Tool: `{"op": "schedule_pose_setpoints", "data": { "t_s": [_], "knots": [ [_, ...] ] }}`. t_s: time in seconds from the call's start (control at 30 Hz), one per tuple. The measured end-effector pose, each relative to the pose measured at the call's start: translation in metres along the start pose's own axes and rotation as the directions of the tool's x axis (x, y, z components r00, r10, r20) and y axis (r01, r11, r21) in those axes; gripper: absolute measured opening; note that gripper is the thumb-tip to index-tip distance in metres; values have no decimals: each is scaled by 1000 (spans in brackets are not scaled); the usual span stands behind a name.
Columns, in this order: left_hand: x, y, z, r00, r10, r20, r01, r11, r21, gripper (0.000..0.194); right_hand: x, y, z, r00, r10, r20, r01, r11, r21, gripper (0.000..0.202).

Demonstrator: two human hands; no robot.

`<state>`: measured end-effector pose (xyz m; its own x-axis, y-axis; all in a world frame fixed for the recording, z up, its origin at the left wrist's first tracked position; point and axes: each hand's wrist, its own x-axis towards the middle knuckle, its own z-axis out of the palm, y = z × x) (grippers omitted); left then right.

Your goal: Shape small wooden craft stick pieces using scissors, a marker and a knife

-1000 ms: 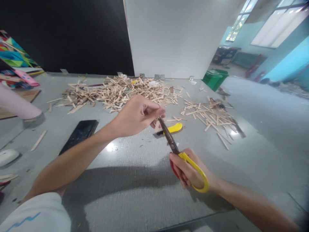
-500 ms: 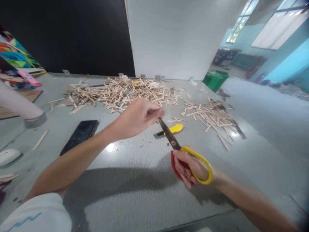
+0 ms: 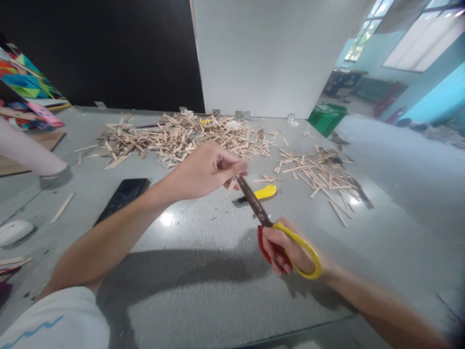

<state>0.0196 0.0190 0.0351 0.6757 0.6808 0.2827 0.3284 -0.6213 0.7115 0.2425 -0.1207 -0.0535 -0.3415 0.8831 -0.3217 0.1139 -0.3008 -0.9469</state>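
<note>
My left hand (image 3: 207,172) is closed in a pinch on a small wooden stick (image 3: 231,186); a pale end shows below the fingers, the rest is mostly hidden by them. My right hand (image 3: 286,245) grips scissors (image 3: 258,211) with one yellow and one red handle. Their dark blades look nearly closed, and the tips point up-left, right at my left fingertips and the stick. Just behind the blades, a yellow-handled cutter knife (image 3: 265,192) lies on the grey table (image 3: 203,291).
A heap of wooden sticks (image 3: 174,138) lies along the back, with a smaller pile (image 3: 316,172) at right. A black phone (image 3: 121,198) rests beside my left forearm. White mouse (image 3: 15,232) and pale roll (image 3: 32,150) are at left. A green bin (image 3: 327,118) stands beyond the table.
The scissor tips have stayed by my left fingertips, while the blades have come closer together. A stick's end now shows below my left fingers. The view has shifted slightly.
</note>
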Motion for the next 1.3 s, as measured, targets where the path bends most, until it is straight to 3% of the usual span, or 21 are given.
{"op": "schedule_pose_setpoints", "data": {
  "t_s": [0.33,0.7,0.87,1.03,1.17,1.3],
  "knots": [
    [1,6,-1,998,-46,44,45,999,26,54,2,4,1,1000,-10,10,10,999,38,63],
    [2,0,-1,994,-11,108,1,996,91,45,1,5,-7,999,21,31,-20,999,-41,72],
    [4,-7,-12,981,44,191,-39,999,-30,39,6,12,-12,969,72,238,-118,975,189,71],
    [7,-10,-26,948,107,300,-60,985,-161,35,11,21,-20,867,-45,496,-210,869,448,70],
    [9,-13,-30,927,110,359,-49,984,-174,37,13,27,-22,836,-58,545,-257,837,483,71],
    [12,-22,-34,948,21,318,-15,1000,-22,40,14,30,-21,856,-60,513,-204,873,443,72]
  ]
}}
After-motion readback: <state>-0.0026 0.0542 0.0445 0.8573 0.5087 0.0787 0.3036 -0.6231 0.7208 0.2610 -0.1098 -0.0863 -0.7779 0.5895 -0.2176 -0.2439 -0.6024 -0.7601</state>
